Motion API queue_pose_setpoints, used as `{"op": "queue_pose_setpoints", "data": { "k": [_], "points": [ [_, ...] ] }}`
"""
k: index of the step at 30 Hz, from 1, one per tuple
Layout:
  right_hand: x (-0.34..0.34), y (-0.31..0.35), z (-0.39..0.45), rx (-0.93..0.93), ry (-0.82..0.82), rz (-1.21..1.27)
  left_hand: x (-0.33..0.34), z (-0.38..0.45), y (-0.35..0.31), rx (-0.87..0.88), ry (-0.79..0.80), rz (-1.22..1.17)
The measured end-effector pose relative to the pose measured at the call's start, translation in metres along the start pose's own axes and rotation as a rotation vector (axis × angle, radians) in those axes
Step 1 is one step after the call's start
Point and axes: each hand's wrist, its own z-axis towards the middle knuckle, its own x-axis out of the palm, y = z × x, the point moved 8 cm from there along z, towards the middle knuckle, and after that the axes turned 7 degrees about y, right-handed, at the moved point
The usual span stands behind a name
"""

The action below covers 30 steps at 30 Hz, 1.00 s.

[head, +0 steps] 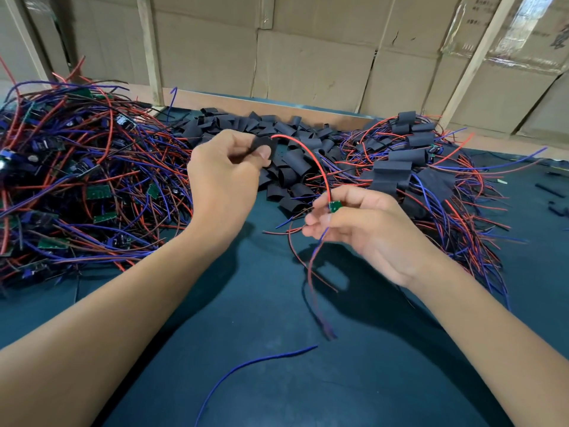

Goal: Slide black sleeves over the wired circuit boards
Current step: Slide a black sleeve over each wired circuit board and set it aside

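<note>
While the left hand (226, 167) pinches a black sleeve (264, 147) between thumb and fingers above the dark counter (277, 349), the right hand (366, 229) grips a small green circuit board (334, 206) at its fingertips, and a red wire (314, 155) arches from the board up to the sleeve's mouth; whether its tip is already inside cannot be told. Other wires from the board, red and blue, hang below the right hand toward the counter. Behind the hands lies a heap of loose sleeves (292, 167); to the left sits a tangle of unsleeved boards (77, 180), and to the right a pile of sleeved ones (406, 161). The likely trouble is the soft sleeve flattening under the pinch, so the wire end buckles at the opening, or the dangling wires being left outside and snagging as the sleeve travels toward the board.
</note>
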Motion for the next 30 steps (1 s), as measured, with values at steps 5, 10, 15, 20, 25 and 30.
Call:
{"op": "queue_pose_setpoints", "data": {
  "k": [5, 10, 15, 20, 25, 30],
  "points": [
    [-0.008, 0.009, 0.0, -0.023, -0.111, 0.301, 0.003, -0.001, -0.007, 0.058, 0.017, 0.108],
    [-0.019, 0.023, -0.005, -0.116, -0.197, 0.295, 0.02, -0.014, -0.023, 0.258, 0.132, 0.306],
    [-0.023, 0.026, -0.008, -0.129, -0.247, 0.063, 0.027, -0.021, -0.028, 0.47, 0.211, 0.625],
    [-0.028, 0.022, -0.009, -0.076, -0.298, -0.037, 0.016, -0.015, -0.028, 0.528, 0.135, 0.78],
    [-0.032, 0.026, -0.01, -0.099, -0.375, -0.143, 0.021, -0.018, -0.031, 0.594, 0.136, 0.836],
    [-0.032, 0.032, -0.015, -0.201, -0.399, -0.187, 0.037, -0.035, -0.043, 0.769, 0.199, 0.84]
  ]
}}
